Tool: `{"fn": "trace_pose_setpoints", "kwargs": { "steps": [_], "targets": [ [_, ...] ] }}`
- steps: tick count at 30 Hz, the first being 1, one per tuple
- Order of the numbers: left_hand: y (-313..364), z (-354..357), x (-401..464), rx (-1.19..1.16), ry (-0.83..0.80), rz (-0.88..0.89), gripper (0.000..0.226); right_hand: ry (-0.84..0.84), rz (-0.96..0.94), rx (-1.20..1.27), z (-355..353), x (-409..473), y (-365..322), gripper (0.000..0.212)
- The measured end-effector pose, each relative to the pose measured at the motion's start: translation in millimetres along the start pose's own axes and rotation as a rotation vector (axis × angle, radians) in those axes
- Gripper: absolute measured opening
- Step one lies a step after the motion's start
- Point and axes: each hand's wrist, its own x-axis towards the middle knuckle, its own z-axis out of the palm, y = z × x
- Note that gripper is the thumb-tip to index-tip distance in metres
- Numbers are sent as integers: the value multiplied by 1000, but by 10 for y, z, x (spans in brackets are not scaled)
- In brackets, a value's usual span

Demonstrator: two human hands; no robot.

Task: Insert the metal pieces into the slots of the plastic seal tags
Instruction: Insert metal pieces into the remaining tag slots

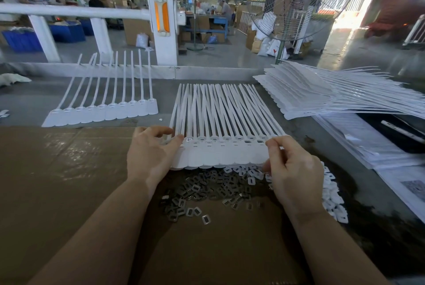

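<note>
The left hand (pixel 150 153) is pinching the left end of a strip of white plastic seal tags (pixel 220 151), thumb on top beside a slot already holding a metal piece (pixel 189 140). The right hand (pixel 294 174) is gripping the strip's right end with curled fingers. The strip is lying across the cardboard sheet (pixel 57 169), just above a loose heap of metal pieces (pixel 207 190). Another strip (pixel 103 110) is lying further left, and a stack of tag strips (pixel 310 98) is sitting to the right.

Daylight glare upper right; edges bend, background soft.
</note>
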Motion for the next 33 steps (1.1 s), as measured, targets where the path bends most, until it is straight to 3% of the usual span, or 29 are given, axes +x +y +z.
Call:
{"fn": "trace_pose_setpoints", "kwargs": {
  "steps": [15, 21, 26, 33],
  "targets": [
    [-37, 0, 67, -250, 173, -11, 27, 22, -205, -17, 3, -13, -51, 6],
    [-90, 12, 85, -237, 15, -125, 22, 61, -192, -22, -17, -13, -41, 2],
    [-64, -4, 58, -218, -15, -98, 30, 40, -176, -26, -19, -10, -38, 6],
    [-93, 1, 112, -423, -73, -178, 36, 25, -137, -2, -4, -8, -5, 6]
  ]
}}
